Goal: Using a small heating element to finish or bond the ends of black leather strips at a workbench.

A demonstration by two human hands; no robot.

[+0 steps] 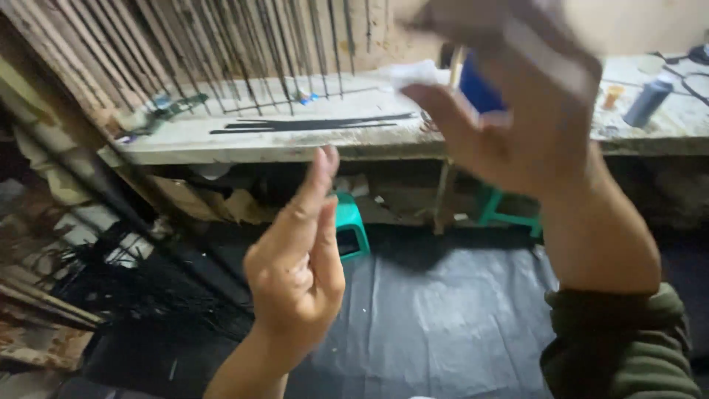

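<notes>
Both hands are raised in the air and grasp nothing: the left hand has its fingers straight and pressed together, the right hand is spread loose and blurred. Beyond and between them, well apart from either, two flat black strips lie on the worn workbench, with many thin rods leaning against the wall behind. Right of the right hand stand one dark bottle and one small orange cup, contents unseen; below the bench sit two green stools.
</notes>
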